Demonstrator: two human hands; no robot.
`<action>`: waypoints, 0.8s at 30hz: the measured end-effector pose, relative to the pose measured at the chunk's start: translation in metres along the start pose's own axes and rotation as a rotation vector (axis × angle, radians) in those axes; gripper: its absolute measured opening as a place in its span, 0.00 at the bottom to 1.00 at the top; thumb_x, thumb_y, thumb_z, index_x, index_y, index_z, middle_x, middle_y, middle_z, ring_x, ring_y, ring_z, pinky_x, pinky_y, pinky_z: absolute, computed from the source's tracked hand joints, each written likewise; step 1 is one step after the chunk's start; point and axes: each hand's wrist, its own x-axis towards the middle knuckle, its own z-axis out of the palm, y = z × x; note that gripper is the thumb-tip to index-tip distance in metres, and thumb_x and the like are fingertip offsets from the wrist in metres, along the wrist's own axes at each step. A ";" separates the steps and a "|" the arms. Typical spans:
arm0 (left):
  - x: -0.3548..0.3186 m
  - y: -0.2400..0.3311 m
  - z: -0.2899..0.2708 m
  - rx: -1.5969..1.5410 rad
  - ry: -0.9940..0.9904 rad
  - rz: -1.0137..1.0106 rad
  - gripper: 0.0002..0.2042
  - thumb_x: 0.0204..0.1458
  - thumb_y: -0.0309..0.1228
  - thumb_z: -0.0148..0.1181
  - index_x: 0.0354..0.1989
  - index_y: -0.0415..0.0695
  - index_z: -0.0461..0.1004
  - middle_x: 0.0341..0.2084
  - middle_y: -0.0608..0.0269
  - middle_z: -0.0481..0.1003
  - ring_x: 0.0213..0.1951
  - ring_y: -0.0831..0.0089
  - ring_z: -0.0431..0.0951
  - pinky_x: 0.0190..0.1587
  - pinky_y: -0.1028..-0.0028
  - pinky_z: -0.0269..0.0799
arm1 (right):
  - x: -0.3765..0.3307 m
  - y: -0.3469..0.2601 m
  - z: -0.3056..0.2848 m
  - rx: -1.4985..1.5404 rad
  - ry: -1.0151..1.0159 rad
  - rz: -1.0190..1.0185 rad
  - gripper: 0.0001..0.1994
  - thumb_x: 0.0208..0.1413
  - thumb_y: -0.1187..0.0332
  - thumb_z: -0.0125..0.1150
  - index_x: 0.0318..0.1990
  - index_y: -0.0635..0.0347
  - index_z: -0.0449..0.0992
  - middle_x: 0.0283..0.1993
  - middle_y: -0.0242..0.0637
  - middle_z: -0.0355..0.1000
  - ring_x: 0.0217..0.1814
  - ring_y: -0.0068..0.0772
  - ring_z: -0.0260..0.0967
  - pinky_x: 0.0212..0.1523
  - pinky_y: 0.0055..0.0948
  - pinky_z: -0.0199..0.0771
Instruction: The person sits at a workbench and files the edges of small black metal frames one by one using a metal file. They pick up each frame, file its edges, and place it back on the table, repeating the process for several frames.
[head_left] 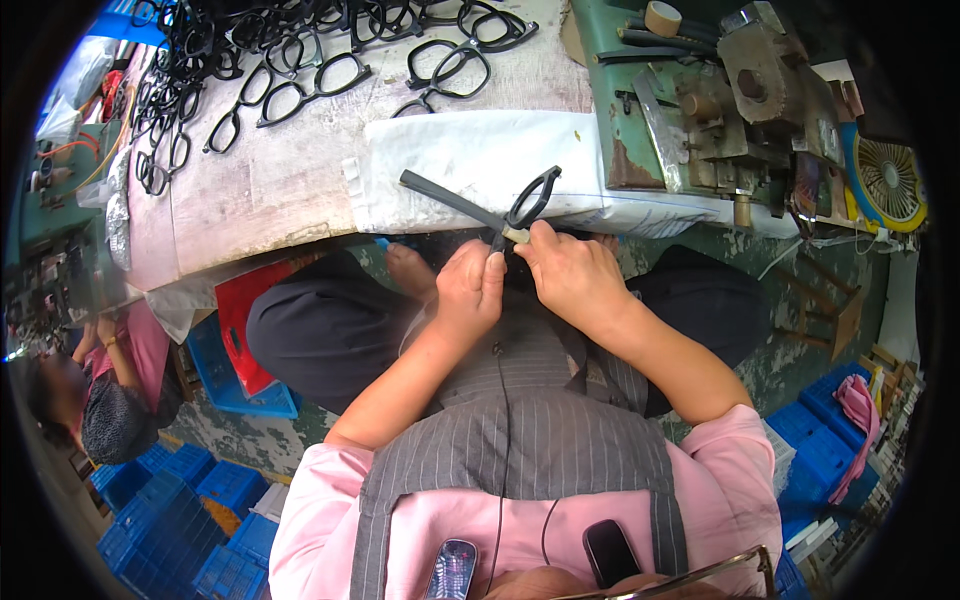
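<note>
Both hands meet just off the table's near edge, above my lap. My left hand (470, 290) is closed, pinching a black eyeglass frame (533, 198); one rim of it stands up beyond my fingers, and the other part is hidden by the hands. My right hand (575, 270) is closed on the pale end of a long dark grey file-like bar (450, 198). The bar slants away to the left over a white cloth-like sheet (480, 150) and crosses close beside the frame. Whether the bar touches the frame cannot be made out.
Many black eyeglass frames (285, 85) lie on the worn table (270, 200) ahead and left. A green bench with metal fixtures (760, 90) and a yellow-blue fan (885, 180) stand at the right. Blue crates (160, 520) are behind at both sides. Another person (120, 390) sits left.
</note>
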 end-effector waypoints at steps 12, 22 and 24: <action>-0.001 -0.005 -0.002 0.046 -0.002 0.037 0.09 0.59 0.25 0.47 0.28 0.35 0.68 0.19 0.57 0.68 0.20 0.62 0.69 0.24 0.70 0.64 | -0.019 0.006 -0.014 0.452 -0.120 0.124 0.10 0.59 0.65 0.52 0.38 0.64 0.67 0.27 0.52 0.72 0.30 0.62 0.69 0.31 0.50 0.67; 0.004 0.001 -0.002 -0.040 0.006 0.030 0.08 0.53 0.20 0.53 0.22 0.37 0.66 0.16 0.54 0.63 0.20 0.55 0.66 0.24 0.64 0.63 | -0.012 -0.007 -0.017 0.234 -0.206 0.189 0.12 0.62 0.64 0.47 0.33 0.65 0.66 0.21 0.55 0.71 0.26 0.59 0.71 0.29 0.51 0.69; 0.004 0.001 -0.001 -0.061 0.007 0.025 0.08 0.53 0.20 0.53 0.22 0.37 0.66 0.16 0.54 0.63 0.20 0.56 0.66 0.24 0.64 0.63 | -0.012 -0.009 -0.017 0.223 -0.184 0.163 0.11 0.62 0.65 0.47 0.32 0.65 0.65 0.20 0.56 0.70 0.25 0.60 0.71 0.28 0.51 0.70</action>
